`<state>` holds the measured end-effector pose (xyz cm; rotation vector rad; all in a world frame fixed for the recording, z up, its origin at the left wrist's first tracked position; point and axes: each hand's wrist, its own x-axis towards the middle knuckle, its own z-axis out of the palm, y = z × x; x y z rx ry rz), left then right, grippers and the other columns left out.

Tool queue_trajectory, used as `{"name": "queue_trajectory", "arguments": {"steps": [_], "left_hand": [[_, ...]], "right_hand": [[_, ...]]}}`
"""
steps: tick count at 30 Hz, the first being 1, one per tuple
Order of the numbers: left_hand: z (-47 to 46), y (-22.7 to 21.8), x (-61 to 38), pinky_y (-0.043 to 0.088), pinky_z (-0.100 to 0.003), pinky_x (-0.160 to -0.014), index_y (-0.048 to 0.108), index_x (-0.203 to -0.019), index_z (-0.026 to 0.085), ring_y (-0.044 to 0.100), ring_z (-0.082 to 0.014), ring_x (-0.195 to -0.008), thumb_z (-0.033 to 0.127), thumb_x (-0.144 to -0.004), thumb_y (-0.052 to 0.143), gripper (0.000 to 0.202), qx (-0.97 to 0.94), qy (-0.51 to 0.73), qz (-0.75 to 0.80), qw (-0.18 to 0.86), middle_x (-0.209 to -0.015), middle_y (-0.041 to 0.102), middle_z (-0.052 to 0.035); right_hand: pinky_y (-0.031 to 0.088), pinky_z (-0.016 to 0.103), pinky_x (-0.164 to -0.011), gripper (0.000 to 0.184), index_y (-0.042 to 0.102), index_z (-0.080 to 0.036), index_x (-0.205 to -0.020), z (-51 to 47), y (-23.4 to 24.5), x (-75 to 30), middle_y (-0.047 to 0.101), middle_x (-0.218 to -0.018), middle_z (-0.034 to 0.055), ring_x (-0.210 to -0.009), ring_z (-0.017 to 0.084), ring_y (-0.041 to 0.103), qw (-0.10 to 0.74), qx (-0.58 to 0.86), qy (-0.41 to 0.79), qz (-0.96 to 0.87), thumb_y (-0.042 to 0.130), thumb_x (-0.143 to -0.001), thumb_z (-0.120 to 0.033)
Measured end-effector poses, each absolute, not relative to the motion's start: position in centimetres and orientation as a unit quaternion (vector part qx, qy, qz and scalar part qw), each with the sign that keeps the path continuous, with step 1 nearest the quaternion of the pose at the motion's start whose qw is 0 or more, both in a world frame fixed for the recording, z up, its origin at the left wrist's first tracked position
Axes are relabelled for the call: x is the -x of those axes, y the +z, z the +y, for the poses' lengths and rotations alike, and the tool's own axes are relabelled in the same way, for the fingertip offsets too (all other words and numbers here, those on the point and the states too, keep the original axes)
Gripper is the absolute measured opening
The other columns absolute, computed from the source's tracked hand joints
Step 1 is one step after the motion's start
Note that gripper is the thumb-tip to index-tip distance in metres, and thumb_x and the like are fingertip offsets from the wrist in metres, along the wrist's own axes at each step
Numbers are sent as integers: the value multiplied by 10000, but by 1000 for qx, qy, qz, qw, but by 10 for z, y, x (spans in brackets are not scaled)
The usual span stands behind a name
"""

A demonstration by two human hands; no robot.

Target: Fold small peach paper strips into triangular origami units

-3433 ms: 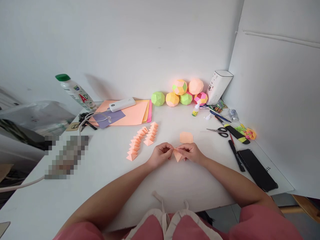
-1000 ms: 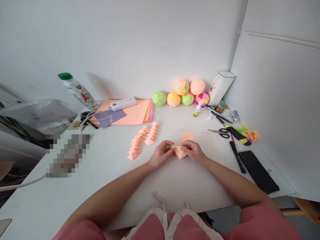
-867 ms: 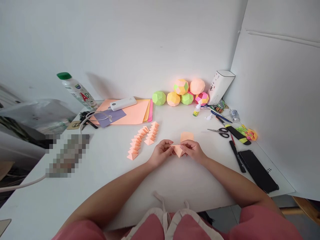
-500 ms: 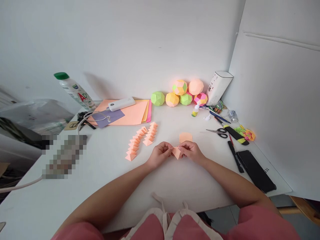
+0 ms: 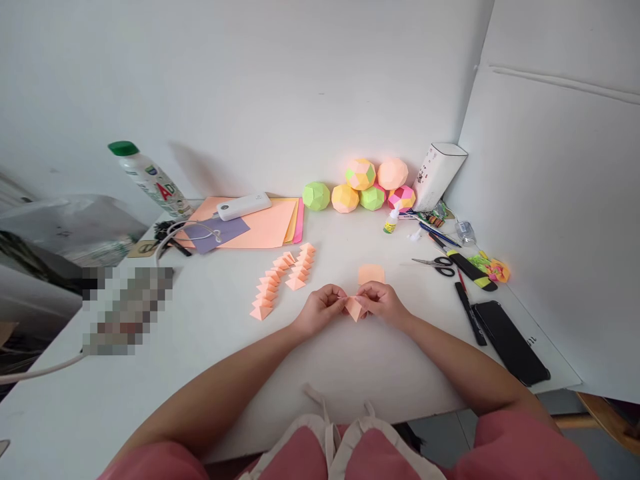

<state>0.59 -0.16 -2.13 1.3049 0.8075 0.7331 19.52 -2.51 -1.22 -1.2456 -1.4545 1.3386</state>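
Peach paper, creased into a small pointed piece (image 5: 355, 309), is pinched between the fingers of a person's left hand (image 5: 324, 310) and right hand (image 5: 381, 303) above a white table (image 5: 310, 380). Each hand is drawn narrow, thumb to fingertips; the piece's upper corners disappear into the two grips, its point facing the wearer, and the fingertips behind it are hard to make out. Just beyond the right hand lies a peach square (image 5: 372, 274), its near edge partly covered by the fingers; whether it is one sheet or several cannot be told. To the left, a longer row of folded pieces (image 5: 268, 287) and a shorter row (image 5: 301, 268) lie overlapped, each piece partly masking the next.

Against the wall sit faceted paper balls (image 5: 345, 199); a sliver of pink shows behind a green one, most of it hidden. A small glue bottle (image 5: 391, 221) stands in front of them. At right are scissors (image 5: 437, 265), a cutter (image 5: 470, 269) and a black phone (image 5: 513, 343). At left, a white power bank (image 5: 244, 207) and a purple sheet (image 5: 223, 233) cover part of the larger coloured sheets (image 5: 270, 227). An object (image 5: 133, 310) near the left edge is pixelated beyond recognition, and the white cable (image 5: 45, 371) beside it runs out of frame.
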Motion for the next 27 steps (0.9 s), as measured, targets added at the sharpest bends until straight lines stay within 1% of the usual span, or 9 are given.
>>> {"name": "queue_trajectory", "arguments": {"steps": [3,7,11,14,18,20,23,27], "left_hand": [[-2,-19,-5,477,-278,-646,479,-801,167,624,-149,-681,425,-790,552,269,-577,319,361,660,-691,619,-12],[-2,-17,-6,484,-296,-674,472,-801,170,617,-144,-671,442,-789,548,283,-570,326,361,663,-682,611,-6],[-2,-16,-6,467,-269,-647,482,-800,172,579,-123,-644,461,-777,555,299,-564,339,378,651,-677,594,1],[-1,-17,-7,442,-241,-604,494,-815,176,536,-106,-613,478,-775,550,310,-555,354,388,645,-668,561,13],[1,-20,-6,385,-206,-552,500,-862,186,471,-81,-568,465,-786,546,293,-546,378,383,642,-666,513,35],[2,-21,-5,371,-199,-556,502,-876,188,460,-78,-580,450,-792,547,279,-549,380,375,643,-680,505,35],[2,-22,-4,386,-208,-582,502,-895,190,477,-88,-619,449,-797,540,280,-552,369,361,655,-718,517,22],[1,-20,-4,392,-218,-585,533,-871,181,472,-103,-644,469,-793,529,298,-576,356,364,640,-735,522,2]], "right_hand": [[442,229,-472,225,523,-183,-762,-25,-12,-195,598,-542,-38,-491,128,609,389,489,528,-575,612,-756,-390],[436,231,-476,211,468,-190,-789,-25,-14,-196,623,-544,-27,-502,134,614,392,483,538,-569,579,-783,-370],[429,234,-491,207,454,-189,-789,-23,-16,-196,658,-571,-3,-545,147,635,390,484,544,-564,575,-785,-357],[428,234,-501,203,489,-183,-787,-22,-16,-197,663,-611,3,-600,154,644,393,478,544,-567,585,-777,-362],[438,233,-496,214,587,-165,-779,-20,-14,-198,599,-591,-19,-527,111,570,397,479,531,-575,607,-760,-378],[444,234,-504,221,618,-161,-787,-20,-14,-198,601,-618,-11,-530,104,558,396,484,532,-571,619,-752,-379],[459,243,-522,231,639,-166,-812,-20,-15,-198,635,-697,9,-570,115,585,398,488,541,-558,651,-721,-378],[461,245,-519,275,648,-167,-889,-19,-17,-199,633,-675,11,-573,125,599,390,486,541,-564,663,-708,-373]]}}
